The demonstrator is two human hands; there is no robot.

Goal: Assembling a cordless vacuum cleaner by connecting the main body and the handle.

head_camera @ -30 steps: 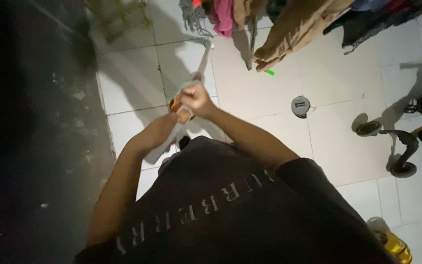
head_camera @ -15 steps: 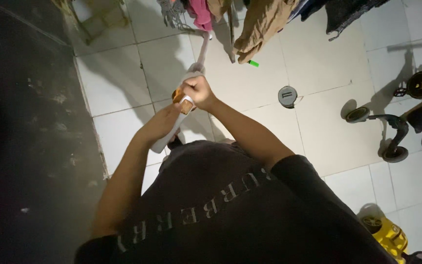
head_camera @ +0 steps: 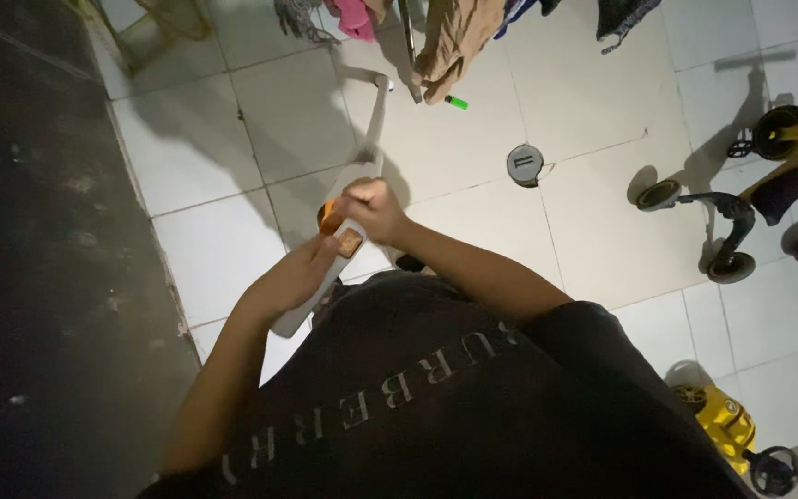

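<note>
One long white tool (head_camera: 325,286) with orange parts is held above the tiled floor (head_camera: 473,157), in front of the person's chest. The left hand (head_camera: 293,275) wraps shut around its handle; the right hand (head_camera: 373,208) is fisted at its upper end (exact grip unclear). Farther off lie one round drain cover (head_camera: 525,164) and one green lighter (head_camera: 455,103). Right: two ride-on toys, black (head_camera: 727,226) and yellow (head_camera: 727,427).

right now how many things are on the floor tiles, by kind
ride-on toys: 2, a black and yellow one and a yellow one
green lighter: 1
round drain cover: 1
total: 4
</note>
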